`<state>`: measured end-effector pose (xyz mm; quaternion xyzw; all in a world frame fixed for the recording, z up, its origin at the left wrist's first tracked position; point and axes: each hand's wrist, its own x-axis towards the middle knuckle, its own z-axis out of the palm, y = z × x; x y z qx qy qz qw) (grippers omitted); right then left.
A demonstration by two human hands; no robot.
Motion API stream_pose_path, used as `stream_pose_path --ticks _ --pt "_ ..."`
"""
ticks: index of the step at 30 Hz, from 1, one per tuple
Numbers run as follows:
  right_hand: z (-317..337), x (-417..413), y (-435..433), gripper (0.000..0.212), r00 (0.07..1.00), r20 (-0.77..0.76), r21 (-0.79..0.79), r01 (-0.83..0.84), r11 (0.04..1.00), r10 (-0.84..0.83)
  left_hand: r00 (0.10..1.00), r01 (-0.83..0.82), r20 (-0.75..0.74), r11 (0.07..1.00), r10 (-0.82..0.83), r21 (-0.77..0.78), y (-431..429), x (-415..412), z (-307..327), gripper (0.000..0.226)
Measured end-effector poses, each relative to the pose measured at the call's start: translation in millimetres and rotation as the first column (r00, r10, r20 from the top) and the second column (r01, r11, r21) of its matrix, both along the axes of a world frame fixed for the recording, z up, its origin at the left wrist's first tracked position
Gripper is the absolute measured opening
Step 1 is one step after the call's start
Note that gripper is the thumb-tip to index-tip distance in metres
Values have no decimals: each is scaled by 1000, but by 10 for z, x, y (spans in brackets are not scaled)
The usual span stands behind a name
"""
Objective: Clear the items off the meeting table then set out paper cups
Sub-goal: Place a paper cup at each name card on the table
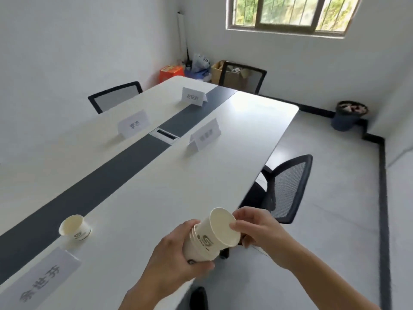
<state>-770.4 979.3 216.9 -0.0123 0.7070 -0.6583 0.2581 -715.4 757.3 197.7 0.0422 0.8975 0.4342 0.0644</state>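
Long white meeting bench with a dark grey strip down its middle, running from 7 o'clock toward 12 o'clock. Four folded white paper name cards standing on it, each printed with dark characters: nearest card at 8 o'clock, large bold writing, blurred; second card at 11 o'clock, two characters, possibly "李杰"; third card toward 12 o'clock, three characters, not legible; fourth card near centre, print too faint to read.

Single white paper cup upright on the bench at 8 o'clock, just beside the grey strip, bearing a dark swirl logo and a thin dark band near its base.

Nested stack of white paper cups at 6 o'clock, tilted, mouth facing up and to the right, held over the bench's near right edge. Same dark swirl logo on the walls, small lettering beside it unreadable. Several rims showing stepped at the stack's left side.

Left hand with grip wrapped closed around the lower cups. Right hand with grip pinched on the rim of the top cup, thumb tip inside the mouth.
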Motion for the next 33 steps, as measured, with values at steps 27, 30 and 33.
stream_pose_path --ticks 27,30,33 --pt "-104 -327 3834 65 415 -215 24 907 420 -884 834 512 75 818 -546 263 3790 -2939 7 68" --pt "-264 -402 4415 69 466 -140 98 885 456 -874 841 479 107 822 -530 309 4327 -3244 -70 76" --pt "-404 -643 5090 71 584 -21 165 802 574 -811 854 446 120 830 -507 336 4864 -3540 -153 77"
